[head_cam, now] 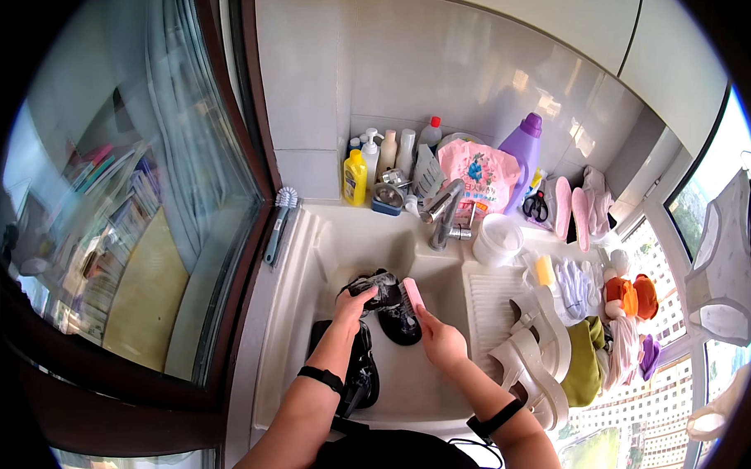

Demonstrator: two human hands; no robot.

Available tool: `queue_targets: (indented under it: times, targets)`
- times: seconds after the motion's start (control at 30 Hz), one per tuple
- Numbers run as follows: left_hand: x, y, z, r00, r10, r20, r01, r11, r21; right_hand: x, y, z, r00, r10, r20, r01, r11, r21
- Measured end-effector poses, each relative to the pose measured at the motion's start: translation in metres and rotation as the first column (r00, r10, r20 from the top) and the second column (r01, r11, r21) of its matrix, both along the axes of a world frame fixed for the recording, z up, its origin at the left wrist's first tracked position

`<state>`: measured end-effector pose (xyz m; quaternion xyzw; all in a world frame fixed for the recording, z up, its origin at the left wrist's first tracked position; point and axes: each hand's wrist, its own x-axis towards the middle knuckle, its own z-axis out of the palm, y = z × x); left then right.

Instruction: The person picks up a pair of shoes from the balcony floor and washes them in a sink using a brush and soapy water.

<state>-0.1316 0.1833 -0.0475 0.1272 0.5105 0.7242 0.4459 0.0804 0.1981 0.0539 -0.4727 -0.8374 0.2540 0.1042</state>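
Observation:
My left hand (351, 310) grips a black shoe (387, 291) covered in white suds, over the basin of a pale laundry sink (427, 391). In my right hand (444, 342) is a pink-backed scrubbing brush (411, 293), its bristles facing the shoe's right side. A glossy black toe part (401, 328) shows just below; whether it belongs to the held shoe I cannot tell. Another black shoe (363, 376), with some foam on it, lies on the basin floor, partly behind my left forearm.
A chrome faucet (442, 215) and white tub (498, 237) stand behind the basin. Cream sandals (535, 353) rest on the ribbed drainboard (484, 296) at right. Bottles, including purple detergent (521, 149), line the back ledge. A dish brush (280, 222) lies by the window frame at left.

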Motion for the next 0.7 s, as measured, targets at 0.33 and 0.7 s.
queue_targets:
  times: [0.33,0.7]
  targets:
    - [0.003,-0.027,-0.014,0.987,-0.145,-0.071,0.136,0.983,-0.121,-0.037,0.05,-0.043,0.98,0.198,-0.006,-0.192,0.941,-0.279]
    - [-0.001,-0.002,-0.028,0.963,-0.261,-0.074,0.256,0.964,-0.069,-0.093,0.123,-0.108,0.909,0.324,0.263,-0.311,0.946,-0.091]
